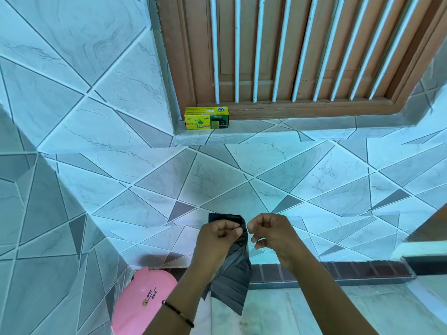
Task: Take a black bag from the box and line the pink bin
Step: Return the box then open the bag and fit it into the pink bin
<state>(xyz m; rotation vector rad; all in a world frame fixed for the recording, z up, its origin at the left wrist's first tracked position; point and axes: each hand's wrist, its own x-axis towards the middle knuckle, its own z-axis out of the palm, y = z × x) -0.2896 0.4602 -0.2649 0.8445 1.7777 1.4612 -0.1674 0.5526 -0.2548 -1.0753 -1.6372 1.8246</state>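
Note:
A folded black bag (232, 281) hangs in front of me, its lower part drooping over the floor. My left hand (219, 234) pinches the bag near its top edge, thumb against curled fingers. My right hand (269, 232) is level with it, fingers curled, the fingertips right at the bag's right edge; whether they grip it is unclear. The yellow and green bag box (206, 117) lies on the tiled window ledge, far from both hands. The pink bin (142, 303) stands at the bottom left, under my left forearm, and only its pink top shows.
A tiled wall (217, 180) faces me and a second tiled wall (48, 238) closes the left side beside the bin. A brown window frame with white bars (302, 56) sits above the ledge. A dark brick strip (338, 272) runs along the floor.

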